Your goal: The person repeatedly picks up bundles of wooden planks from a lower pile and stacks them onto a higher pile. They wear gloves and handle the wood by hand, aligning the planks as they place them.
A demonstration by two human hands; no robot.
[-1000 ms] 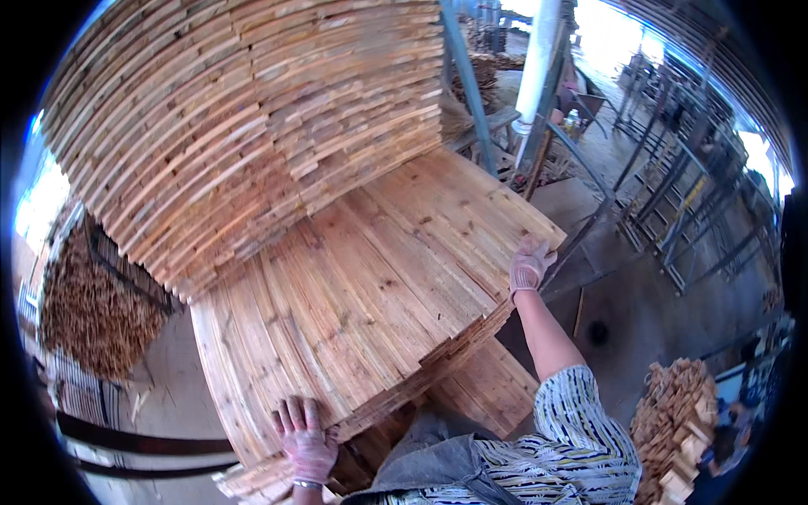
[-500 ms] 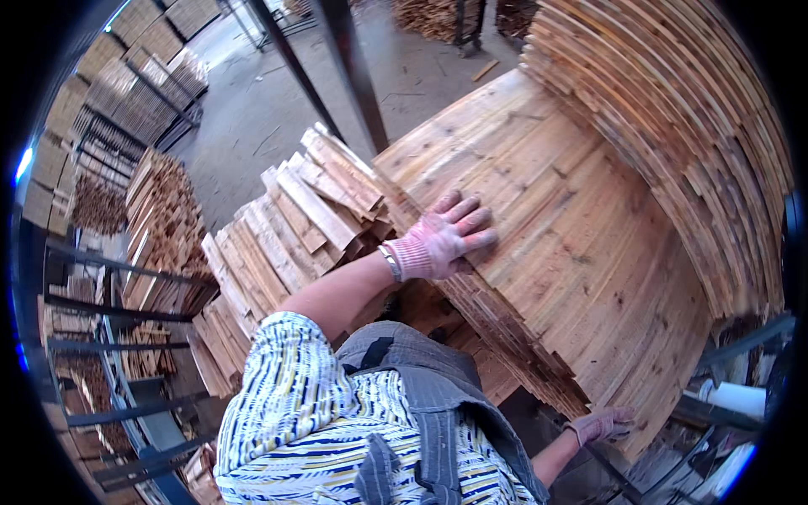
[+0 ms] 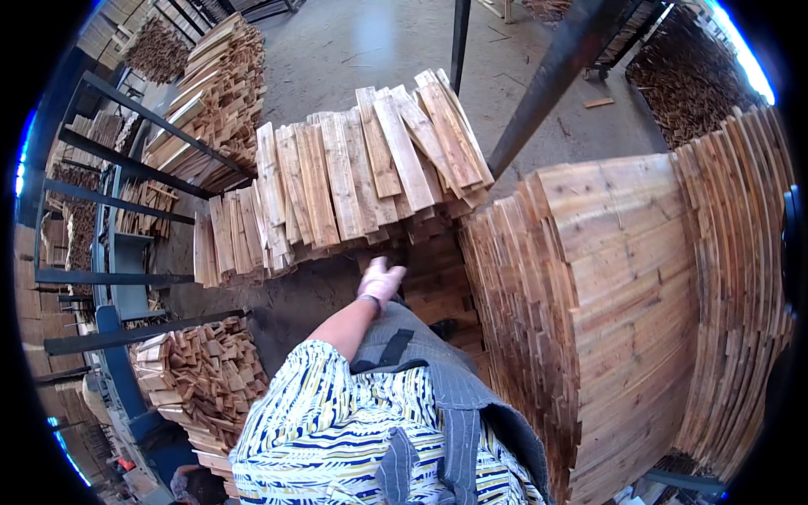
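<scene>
My left hand (image 3: 381, 282), in a pale pinkish glove, hangs in front of my apron. Its fingers are a little blurred but spread apart, and nothing shows in them. Just beyond it stands a stack of short wooden boards (image 3: 337, 177), the top ones lying side by side with uneven ends. To the right of my body is a tall pile of wide panels of joined boards (image 3: 627, 278), their ragged edges toward me. My right hand is outside the picture.
More panels (image 3: 732, 278) stand at the far right. A dark metal post (image 3: 547, 93) rises beyond the boards. Metal rails (image 3: 126, 278) cross on the left, beside a heap of wood pieces (image 3: 202, 370). At the lower left, part of another person's head (image 3: 202, 486) shows.
My view has swung left, toward the board stack. My left hand has come off the panel's edge and now hangs apart from it. My right hand has left the view.
</scene>
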